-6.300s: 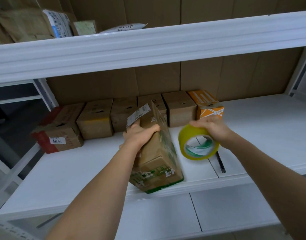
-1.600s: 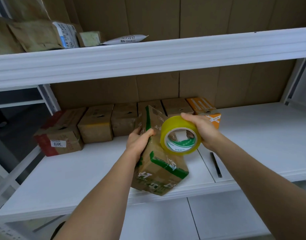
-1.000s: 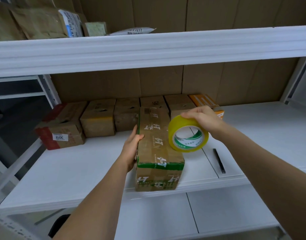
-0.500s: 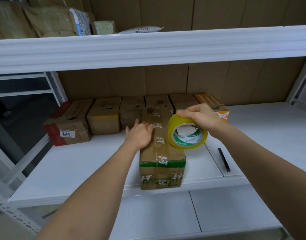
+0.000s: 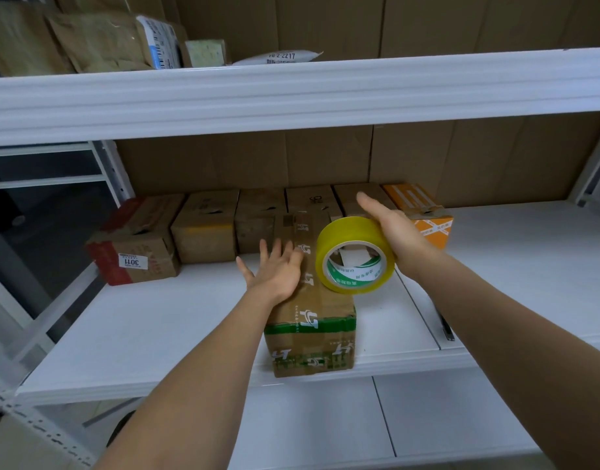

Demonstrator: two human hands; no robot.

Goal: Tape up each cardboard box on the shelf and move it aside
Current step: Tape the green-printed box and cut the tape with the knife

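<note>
The left hand (image 5: 275, 269) lies flat, fingers spread, on the box (image 5: 310, 320) at the shelf's (image 5: 163, 327) front edge, while the right hand (image 5: 393, 228) grips the tape roll (image 5: 354, 254) at the box's two o'clock.

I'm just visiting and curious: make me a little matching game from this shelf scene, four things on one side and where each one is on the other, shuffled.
Things:
1. tape roll
2. green-striped box
3. orange box
4. box labelled 3011

Places:
A. left end of the back row
B. front edge of the shelf, under the left hand
C. held up by the right hand
D. right end of the back row

Pairs: 1-C, 2-B, 3-D, 4-A
</note>
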